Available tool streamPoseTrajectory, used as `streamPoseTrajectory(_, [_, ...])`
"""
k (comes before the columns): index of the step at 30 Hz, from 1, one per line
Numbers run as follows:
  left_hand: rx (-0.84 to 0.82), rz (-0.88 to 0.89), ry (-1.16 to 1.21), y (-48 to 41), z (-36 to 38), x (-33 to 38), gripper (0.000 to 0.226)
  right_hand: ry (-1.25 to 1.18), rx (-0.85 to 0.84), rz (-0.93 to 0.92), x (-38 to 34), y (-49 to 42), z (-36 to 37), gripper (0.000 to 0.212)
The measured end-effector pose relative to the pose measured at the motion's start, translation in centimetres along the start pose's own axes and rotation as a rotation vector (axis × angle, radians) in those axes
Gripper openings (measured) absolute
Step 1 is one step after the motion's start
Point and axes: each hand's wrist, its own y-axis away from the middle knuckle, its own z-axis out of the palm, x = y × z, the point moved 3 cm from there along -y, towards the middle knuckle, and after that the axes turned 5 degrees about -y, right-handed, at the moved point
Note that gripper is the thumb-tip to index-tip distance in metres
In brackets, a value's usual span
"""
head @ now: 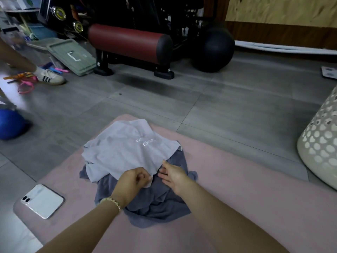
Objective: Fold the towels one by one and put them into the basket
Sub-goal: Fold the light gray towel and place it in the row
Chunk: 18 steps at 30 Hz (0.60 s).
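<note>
Pinching the near edge of the light grey towel (124,150), our left hand (134,179) had its fingers curled, with a small fold of cloth caught between thumb and fingertips. A beaded bracelet (112,201) sat on that wrist. Our right hand (173,175) lay just beside it, fingers nearly straight and spread a little, their tips at the same edge and resting on the dark grey towel (156,203) underneath; it gripped nothing that we could see.

We saw the light towel spread loosely, with pale lettering facing up, on top of the crumpled dark one, which stuck out on the near side and on the right. Both towels lay in the middle of a pink mat (237,189) on the grey tiled floor (228,106). The white basket (321,143), pierced with heart-shaped holes, stood on the floor at the far right, well apart from the towels, and we could not see inside it.

A white phone (42,200) lay camera-side up near the mat's left corner. Farther off were a blue ball (10,125), another person's striped sneaker (50,76), a red padded roller (125,40) and a black ball (213,52).
</note>
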Motion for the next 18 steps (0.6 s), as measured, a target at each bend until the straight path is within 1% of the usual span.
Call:
streamPoseTrajectory(2, [0.054,-0.07,0.091,-0.1,-0.4,0.5,0.019,0.108,-0.041,0.025,0.6,1.2,-1.3,0.045])
streamPoseTrajectory(3, [0.05,-0.091,0.181,-0.1,-0.6,1.0,0.018,0.099,-0.076,0.052,0.8,1.8,-1.6,0.056])
streamPoseTrajectory(5, [-0.063,-0.061,0.385,0.5,-0.3,2.9,0.019,0.007,-0.163,0.084,1.1,2.6,-1.8,0.07])
streamPoseTrajectory(7, [-0.205,0.024,0.453,2.2,1.1,6.0,0.017,-0.2,-0.217,0.12,0.6,2.9,-2.0,0.073])
streamPoseTrajectory(8, [-0.257,0.081,0.433,3.3,2.0,7.7,0.015,-0.247,-0.204,0.129,0.2,2.8,-2.6,0.072])
streamPoseTrajectory(10, [-0.35,0.186,0.405,5.2,3.5,11.8,0.015,-0.239,-0.126,0.096,-0.8,3.3,-4.7,0.061])
streamPoseTrajectory(12, [-0.392,0.263,0.414,5.4,4.6,15.5,0.021,-0.171,-0.027,-0.012,-2.6,4.4,-8.6,0.039])
streamPoseTrajectory(13, [-0.375,0.288,0.414,5.1,5.1,17.2,0.021,-0.169,-0.01,-0.047,-3.3,5.3,-10.9,0.032])
streamPoseTrajectory(14, [-0.332,0.314,0.412,4.8,5.5,18.9,0.017,-0.191,-0.009,-0.082,-3.9,6.6,-13.3,0.031])
streamPoseTrajectory(16, [-0.213,0.37,0.372,3.9,6.8,21.8,0.005,-0.175,0.016,-0.165,-4.8,10.2,-18.6,0.024])
streamPoseTrajectory(17, [-0.167,0.384,0.303,3.5,7.8,23.0,0.006,-0.139,0.024,-0.204,-4.9,12.5,-21.5,0.022])
streamPoseTrajectory(18, [-0.159,0.384,0.192,3.2,9.2,23.9,0.02,-0.096,0.032,-0.228,-4.7,14.7,-24.5,0.021])
